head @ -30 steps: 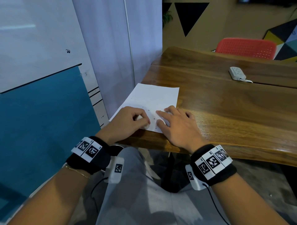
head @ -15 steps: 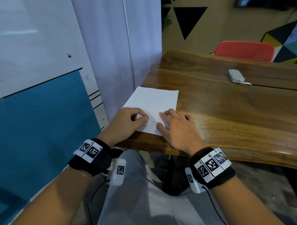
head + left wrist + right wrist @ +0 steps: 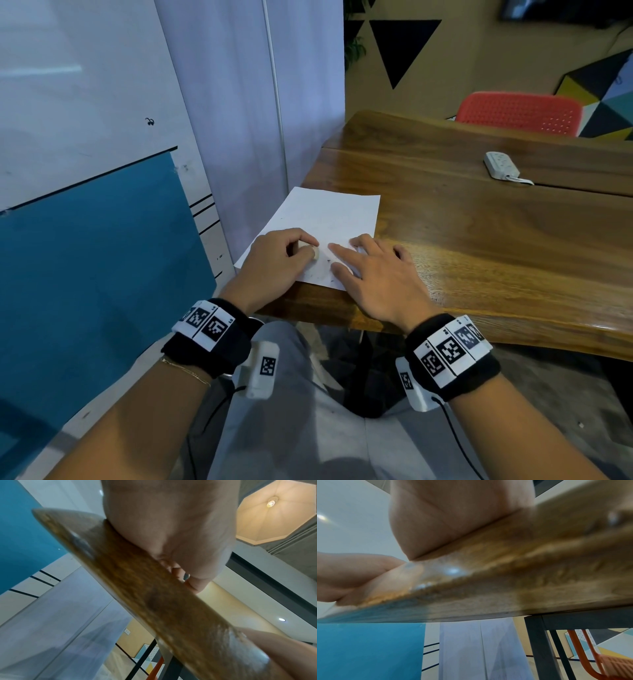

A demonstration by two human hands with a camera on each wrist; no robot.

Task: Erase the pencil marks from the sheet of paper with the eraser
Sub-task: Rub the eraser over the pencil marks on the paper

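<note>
The left hand (image 3: 274, 263) is pinching the white eraser (image 3: 310, 251) against the sheet of paper (image 3: 329, 219) at the table (image 3: 479, 240) corner; the right hand (image 3: 373, 274) is lying flat, fingers spread, just beside the eraser. Short strokes directed away from that bracing hand should be keeping the paper from buckling.

Head view looking down, wrist views under table edge (image 3: 154, 588)

- We count one white rectangular sheet of paper (image 3: 329, 222), at 9 o'clock on the table.
- One small off-white eraser (image 3: 310, 248).
- Two bare hands: left hand (image 3: 274, 263), right hand (image 3: 376, 277).
- One brown wooden table (image 3: 479, 240).
- One white remote-like device (image 3: 500, 165) at 1 o'clock.
- One red perforated plastic chair (image 3: 520, 111) at 12 o'clock.
- Two black wristbands.
</note>
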